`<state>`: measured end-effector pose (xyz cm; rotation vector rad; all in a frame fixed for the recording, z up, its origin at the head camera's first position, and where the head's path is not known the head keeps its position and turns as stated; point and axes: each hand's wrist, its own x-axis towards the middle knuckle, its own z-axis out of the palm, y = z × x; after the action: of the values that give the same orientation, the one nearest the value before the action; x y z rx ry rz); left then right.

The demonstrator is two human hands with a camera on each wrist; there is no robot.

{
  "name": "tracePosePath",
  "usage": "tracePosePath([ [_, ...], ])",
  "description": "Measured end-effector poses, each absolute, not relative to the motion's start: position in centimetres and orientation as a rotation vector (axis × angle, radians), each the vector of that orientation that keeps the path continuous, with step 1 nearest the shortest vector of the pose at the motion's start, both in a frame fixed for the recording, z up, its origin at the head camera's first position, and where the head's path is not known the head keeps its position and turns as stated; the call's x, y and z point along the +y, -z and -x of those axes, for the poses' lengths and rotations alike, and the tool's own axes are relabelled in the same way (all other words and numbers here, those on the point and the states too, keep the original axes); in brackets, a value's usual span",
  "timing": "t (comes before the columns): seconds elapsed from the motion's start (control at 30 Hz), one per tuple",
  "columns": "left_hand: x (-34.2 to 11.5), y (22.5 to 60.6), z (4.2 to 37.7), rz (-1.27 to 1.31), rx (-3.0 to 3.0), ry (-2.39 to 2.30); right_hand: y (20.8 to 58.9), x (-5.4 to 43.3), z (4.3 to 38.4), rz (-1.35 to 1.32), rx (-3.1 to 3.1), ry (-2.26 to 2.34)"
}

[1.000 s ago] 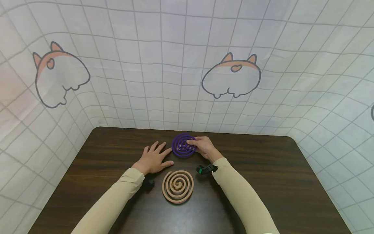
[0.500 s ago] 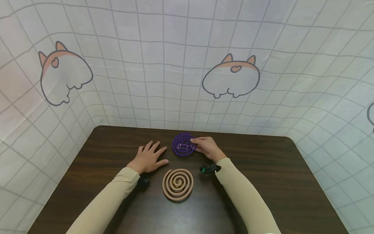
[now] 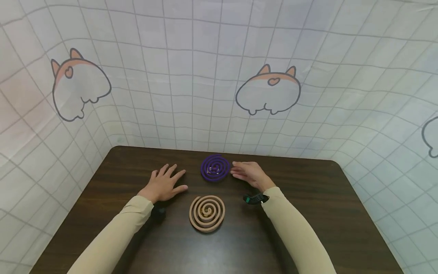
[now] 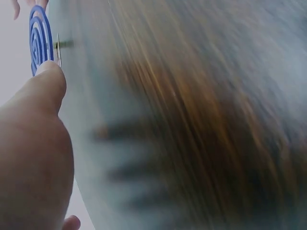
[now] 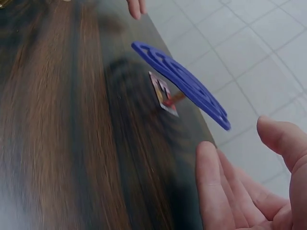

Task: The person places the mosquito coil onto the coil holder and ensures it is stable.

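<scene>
A purple mosquito coil [image 3: 215, 167] sits near the table's far edge. In the right wrist view the coil [image 5: 180, 81] is raised and level above the table on a short post, with a small flat metal stand base [image 5: 160, 95] under it. My right hand [image 3: 251, 175] is just right of the coil, fingers extended and thumb apart, holding nothing. Left of the coil, my left hand [image 3: 161, 187] is palm down over the table with fingers spread. A tan mosquito coil [image 3: 207, 211] lies nearer me, between my forearms, with a gold-coloured piece showing at its centre.
The dark wooden table [image 3: 294, 182] has rounded far corners. Behind it and along both sides hangs a white grid-patterned cloth [image 3: 191, 76] with cartoon animals. A black band [image 3: 256, 199] is on my right wrist.
My right hand has let go of the purple coil and drawn back to the right. My left hand has moved away to the left. The purple coil stays in place.
</scene>
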<state>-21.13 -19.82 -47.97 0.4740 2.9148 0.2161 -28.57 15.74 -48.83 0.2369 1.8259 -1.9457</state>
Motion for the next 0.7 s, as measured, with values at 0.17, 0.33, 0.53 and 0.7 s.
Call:
tracePosePath([
  [0.17, -21.3, 48.0, 20.6, -0.471, 2.955, -0.221, 48.1, 17.3, 28.0, -0.200, 1.866, 1.921],
  [0.33, -22.1, 47.9, 20.4, -0.468, 2.983, -0.213, 47.3, 19.9, 27.1, -0.184, 1.917, 1.875],
  [0.53, -22.5, 46.7, 20.6, -0.480, 3.013, -0.195, 46.4, 22.9, 26.6, -0.139, 1.980, 1.820],
  [0.7, -23.1, 46.1, 20.5, -0.494, 3.033, -0.177, 45.1, 24.4, 25.9, -0.054, 2.072, 1.779],
])
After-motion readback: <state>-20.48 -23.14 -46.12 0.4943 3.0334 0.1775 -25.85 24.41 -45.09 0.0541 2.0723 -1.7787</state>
